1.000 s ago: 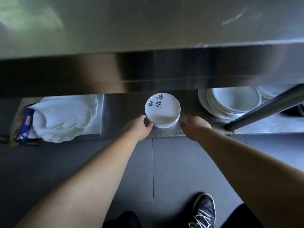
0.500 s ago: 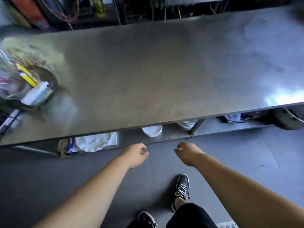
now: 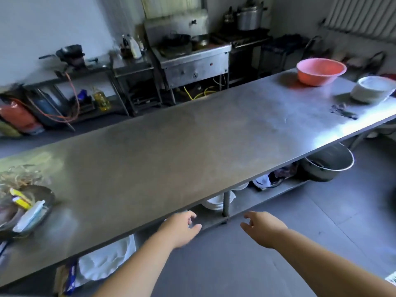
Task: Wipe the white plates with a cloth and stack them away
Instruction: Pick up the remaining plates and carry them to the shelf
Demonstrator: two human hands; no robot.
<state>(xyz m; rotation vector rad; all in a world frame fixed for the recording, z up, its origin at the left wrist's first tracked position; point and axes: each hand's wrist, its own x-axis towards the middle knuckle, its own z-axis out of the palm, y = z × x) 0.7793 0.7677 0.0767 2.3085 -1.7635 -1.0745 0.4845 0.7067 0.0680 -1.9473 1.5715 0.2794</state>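
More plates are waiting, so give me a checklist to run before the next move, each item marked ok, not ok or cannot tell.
1. Left hand free: ok, holds nothing.
2. Right hand free: ok, holds nothing.
3. Cloth in hand: not ok; whether the dark object on the table is a cloth, cannot tell.
4. Next plates located: ok, white plate stack at the table's far right end.
5. Shelved plates sitting steady: cannot tell, mostly hidden under the table.
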